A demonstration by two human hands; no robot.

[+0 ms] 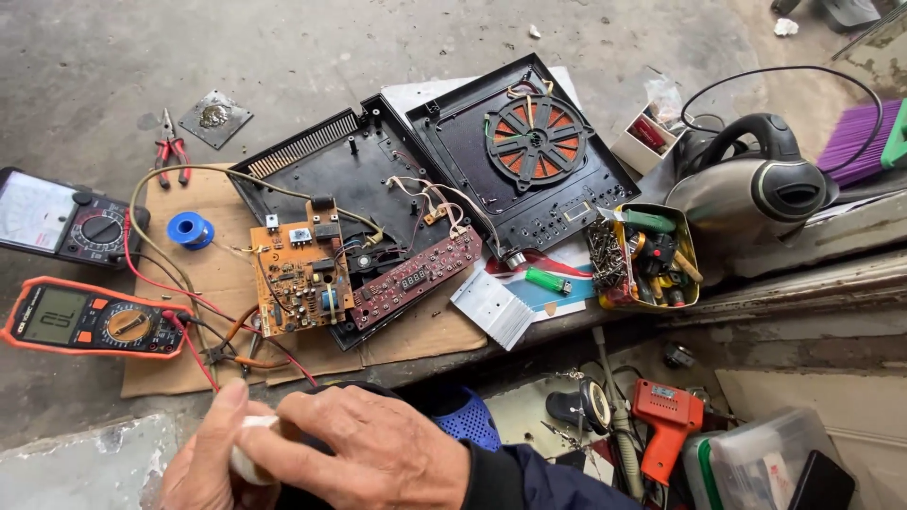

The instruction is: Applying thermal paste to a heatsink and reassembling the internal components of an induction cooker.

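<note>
- The left hand (203,463) is curled around a small white thing (248,453). It sits low, close to the body, and I cannot tell what it is.
- The right hand (378,444) lies over the left one and pinches the same white thing, so both hands steady it.
- Up from the hands, an orange meter (90,319) lies face up, easy to read.
- Farther up and right, the orange circuit board (300,276) rests on the open black cooker case (378,189), wires joined.

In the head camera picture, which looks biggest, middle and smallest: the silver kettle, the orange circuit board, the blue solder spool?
1. Silver kettle, biggest.
2. Orange circuit board, slightly smaller than the kettle.
3. Blue solder spool, clearly smallest.
</note>
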